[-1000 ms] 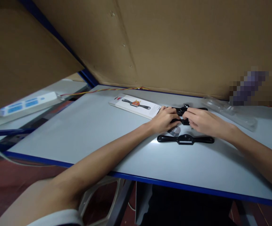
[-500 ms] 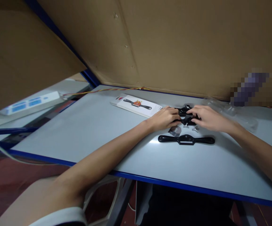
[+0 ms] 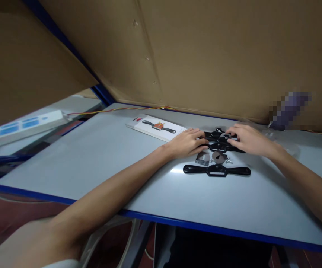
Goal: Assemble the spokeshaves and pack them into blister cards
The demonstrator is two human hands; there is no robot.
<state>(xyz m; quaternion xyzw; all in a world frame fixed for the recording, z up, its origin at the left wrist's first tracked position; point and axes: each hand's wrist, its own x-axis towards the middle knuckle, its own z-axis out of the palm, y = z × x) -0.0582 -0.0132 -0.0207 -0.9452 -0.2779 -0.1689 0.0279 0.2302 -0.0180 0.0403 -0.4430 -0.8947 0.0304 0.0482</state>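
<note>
- Two bare hands are working at the far side of a grey table (image 3: 99,156).
- The left hand (image 3: 187,142) is curling its fingers over the left end of a black spokeshave (image 3: 222,143); the right hand (image 3: 248,139) is closing over its right end.
- A second spokeshave body (image 3: 216,170) is lying just nearer than the held one.
- Between the two are lying a small blade (image 3: 202,159), a dark cap (image 3: 219,156) and small screws.
- A packaging card (image 3: 156,127) is sitting left of the held spokeshave.

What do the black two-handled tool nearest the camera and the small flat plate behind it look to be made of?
Black two-handled tool: probably cast metal with glossy black paint, judging by its sheen. Small flat plate: probably bare steel, grey and reflective, thin. Neither is certain at this size.
</note>
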